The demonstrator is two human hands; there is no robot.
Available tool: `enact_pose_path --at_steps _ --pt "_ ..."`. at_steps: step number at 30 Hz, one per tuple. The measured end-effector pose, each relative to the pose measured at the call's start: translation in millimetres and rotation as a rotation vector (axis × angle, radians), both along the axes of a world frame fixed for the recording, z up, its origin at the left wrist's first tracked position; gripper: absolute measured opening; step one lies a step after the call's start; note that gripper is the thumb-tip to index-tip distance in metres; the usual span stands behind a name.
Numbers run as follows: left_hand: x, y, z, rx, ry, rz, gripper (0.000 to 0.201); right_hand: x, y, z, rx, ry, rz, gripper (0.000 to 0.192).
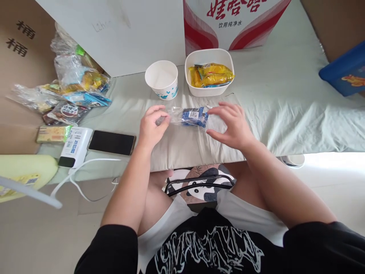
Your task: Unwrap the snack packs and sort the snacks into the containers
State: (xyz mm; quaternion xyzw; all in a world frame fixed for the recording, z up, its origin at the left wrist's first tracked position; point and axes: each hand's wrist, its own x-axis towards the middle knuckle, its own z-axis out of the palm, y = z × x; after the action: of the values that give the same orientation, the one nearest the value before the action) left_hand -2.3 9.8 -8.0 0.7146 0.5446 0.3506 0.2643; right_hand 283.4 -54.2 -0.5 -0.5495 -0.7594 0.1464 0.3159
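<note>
1. The desk (285, 114), draped in a pale wrinkled cloth, fills the view from nine to three o'clock; a red-and-white water carton (228, 23) stands at twelve.
2. A heap of plastic snack bags (71, 87) lies at ten o'clock, with a dark phone (111, 142) and a white power bank (74, 146) nearer, at nine.
3. A white square bowl (199, 90) holding yellow packets (212, 74) sits at one o'clock of the hands; a white paper cup (162, 80) stands just beside it, at eleven.
4. The left hand (151, 127) pinches the clear end of the blue wrapped snack (194, 116), which lies on the cloth at centre, near the desk's front edge.
5. The right hand (232, 125) hovers spread and released, fingertips just beside the wrapper's other end; contact cannot be told.
6. Risk, as a judgement: with only one end pinched, the slick wrapper could slip or tear unevenly, and a sharp tug could send the snack off the near edge or knock the light cup over.
</note>
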Motion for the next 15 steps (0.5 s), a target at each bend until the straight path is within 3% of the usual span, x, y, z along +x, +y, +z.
enact_pose_path --at_steps 2,4,6,9,11,13,15 --pt "-3 -8 6.4 0.087 0.017 -0.018 0.008 -3 -3 -0.8 -0.002 -0.063 0.005 0.015" --pt "-8 -16 14.0 0.136 0.012 -0.085 0.01 -2 -7 1.6 0.007 -0.067 0.015 0.018" --pt "-15 -24 21.5 0.085 0.021 -0.202 0.015 2 -12 6.4 -0.027 -0.026 0.083 0.021" --pt "-23 -30 29.6 -0.228 0.096 -0.425 0.023 7 -17 11.3 -0.288 0.042 0.275 0.039" --pt "-26 -31 31.4 -0.481 0.129 -0.549 0.031 6 -17 9.7 -0.419 -0.005 0.277 0.045" --pt "-26 -30 29.7 -0.543 0.112 -0.525 0.037 3 -13 5.1 -0.379 -0.1 0.135 0.039" --pt "-22 -28 24.4 -0.328 0.084 -0.339 0.031 -3 -9 -0.4 -0.266 -0.146 -0.021 0.031"
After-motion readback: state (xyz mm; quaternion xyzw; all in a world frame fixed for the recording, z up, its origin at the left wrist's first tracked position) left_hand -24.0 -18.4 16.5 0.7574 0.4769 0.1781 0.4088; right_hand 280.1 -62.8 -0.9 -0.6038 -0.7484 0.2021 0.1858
